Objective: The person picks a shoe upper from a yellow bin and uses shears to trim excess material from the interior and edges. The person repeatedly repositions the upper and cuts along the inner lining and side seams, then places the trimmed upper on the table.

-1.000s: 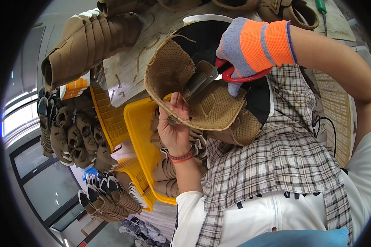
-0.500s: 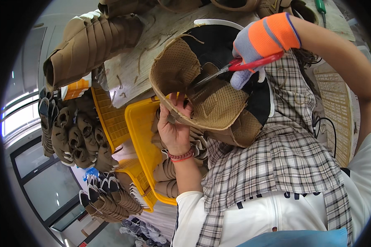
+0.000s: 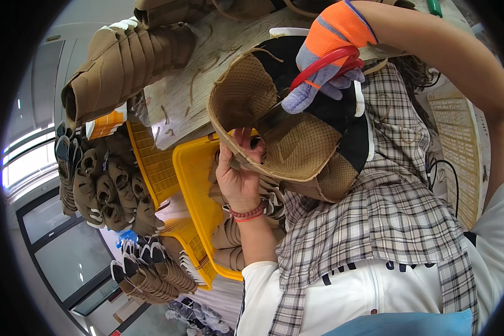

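A tan shoe upper with mesh lining and black inner panels is tilted in front of me, its inside facing up. My bare left hand grips its lower left edge, thumb outside and fingers reaching under the rim. In a grey glove with an orange cuff, my right hand is closed around red-handled scissors. The blades point down into the upper's hollow, and their tips are hard to see there. A loose strip of trim curls from the upper's top edge.
Left of the upper are yellow plastic crates with more uppers. Nested tan uppers lie along the worktable, among offcut strips. Bundled uppers hang farther left. A pale perforated crate stands at right; a checked apron covers my lap.
My right hand has shifted left and turned with the scissors, so their handles now stand more over the upper. The left hand keeps its grip, and the upper has barely moved.
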### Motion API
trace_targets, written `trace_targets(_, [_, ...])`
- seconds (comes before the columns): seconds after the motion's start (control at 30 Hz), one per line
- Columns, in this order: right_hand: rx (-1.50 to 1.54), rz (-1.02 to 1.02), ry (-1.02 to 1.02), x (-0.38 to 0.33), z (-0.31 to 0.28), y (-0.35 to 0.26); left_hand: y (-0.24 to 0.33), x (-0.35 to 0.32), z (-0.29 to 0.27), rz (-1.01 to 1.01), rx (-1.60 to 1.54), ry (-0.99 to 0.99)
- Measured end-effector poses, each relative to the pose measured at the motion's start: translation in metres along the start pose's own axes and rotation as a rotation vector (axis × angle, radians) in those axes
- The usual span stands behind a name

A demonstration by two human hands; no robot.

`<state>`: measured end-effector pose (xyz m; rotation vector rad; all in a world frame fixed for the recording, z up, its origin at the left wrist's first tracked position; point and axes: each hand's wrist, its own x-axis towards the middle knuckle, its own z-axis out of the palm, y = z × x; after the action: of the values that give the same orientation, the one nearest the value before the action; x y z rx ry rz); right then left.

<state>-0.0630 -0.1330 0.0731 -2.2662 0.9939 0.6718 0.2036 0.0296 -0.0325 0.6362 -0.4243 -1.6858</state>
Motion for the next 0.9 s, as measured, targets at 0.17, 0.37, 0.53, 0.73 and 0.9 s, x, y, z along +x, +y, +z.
trace_targets(0.17, [-0.057,-0.002,-0.016,0.0,0.006,-0.014,-0.001,0.004,0.004,-0.023,-0.004,-0.001])
trace_targets(0.37, [-0.112,-0.029,-0.02,0.006,0.008,-0.02,0.0,0.001,0.006,-0.006,0.01,0.001])
trace_targets(0.53, [-0.127,-0.031,-0.005,0.003,0.006,-0.02,0.001,0.0,0.009,-0.02,0.027,-0.003])
trace_targets(0.73, [-0.146,-0.037,0.0,-0.004,0.011,-0.03,0.0,0.003,0.01,-0.021,0.022,-0.009])
trace_targets(0.9, [-0.098,-0.048,0.009,-0.021,0.02,-0.021,0.0,0.002,0.009,-0.028,-0.005,-0.012])
